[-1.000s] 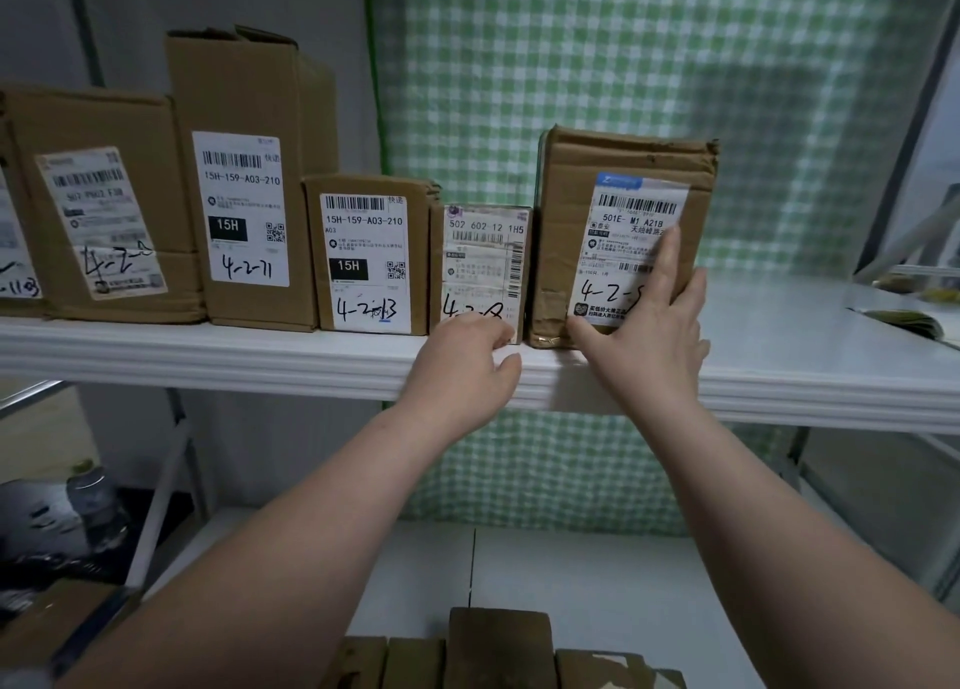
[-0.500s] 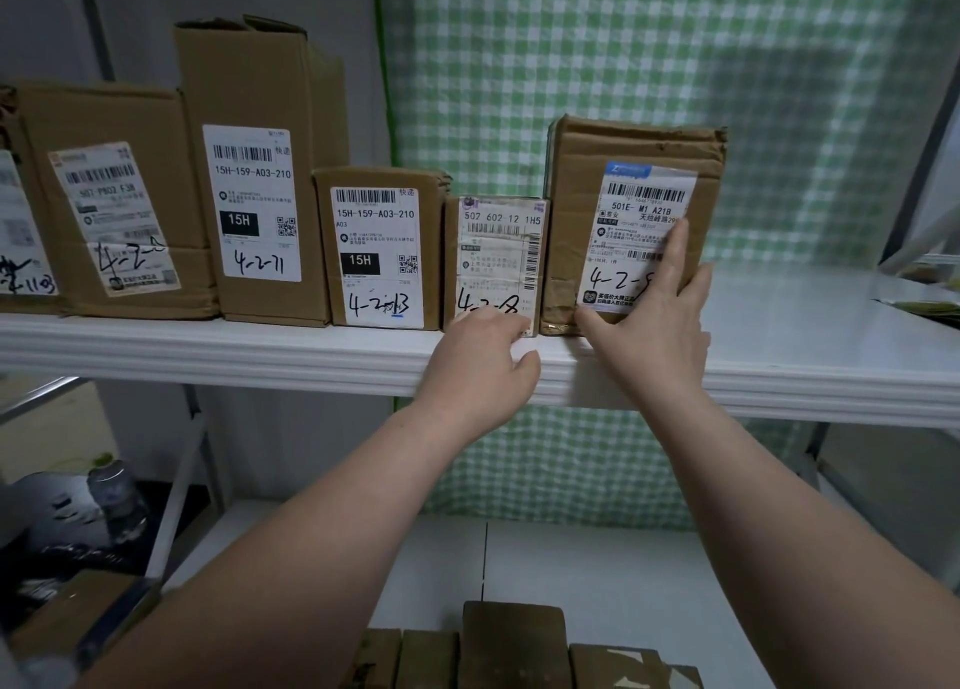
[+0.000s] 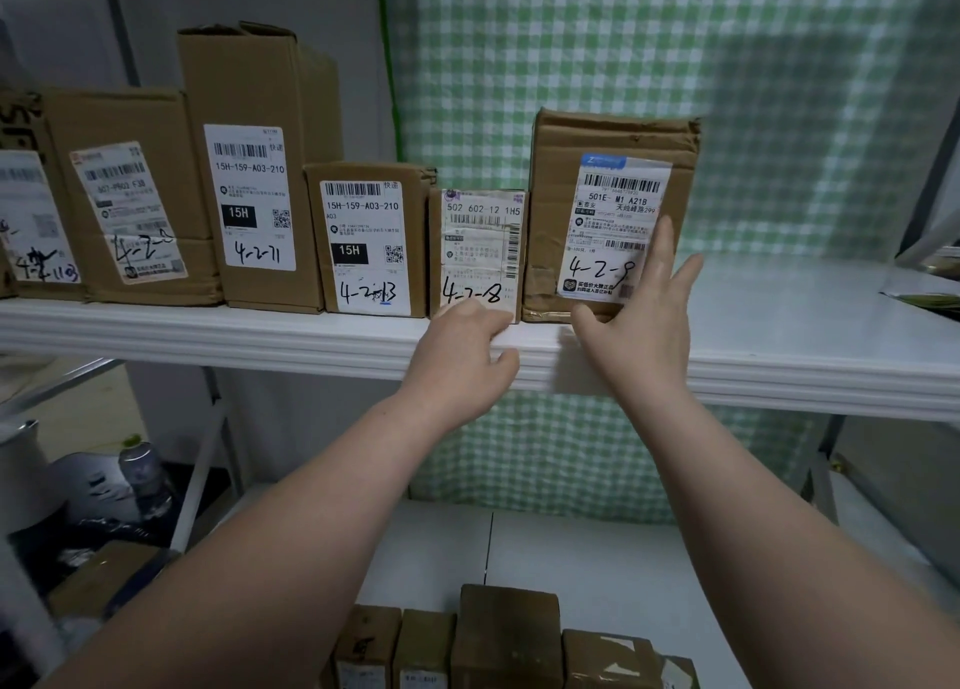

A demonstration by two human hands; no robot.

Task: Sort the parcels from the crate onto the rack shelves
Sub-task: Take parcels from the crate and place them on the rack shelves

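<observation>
A dented brown parcel marked 4-2-9 [image 3: 597,168] stands upright on the white upper rack shelf [image 3: 805,335], at the right end of a row. My right hand [image 3: 641,319] lies flat against its lower front, fingers spread, the little finger past the box's right edge. To its left, touching it, stands a small parcel marked 4-2-8 [image 3: 480,241]. My left hand [image 3: 465,358] is loosely curled at the shelf's front edge, its knuckles against that small parcel's bottom. Neither hand grips a box.
More labelled parcels fill the shelf to the left: 4-2-13 [image 3: 371,236], a tall 4-2-11 [image 3: 249,168] and others [image 3: 130,194]. Bare shelf stretches right of 4-2-9. Several brown parcels [image 3: 506,636] sit on the lower shelf [image 3: 597,548]. A green checked cloth [image 3: 675,64] hangs behind.
My right hand has slid a little to the right across the 4-2-9 parcel, uncovering more of its written number. The left hand stays at the small parcel's base.
</observation>
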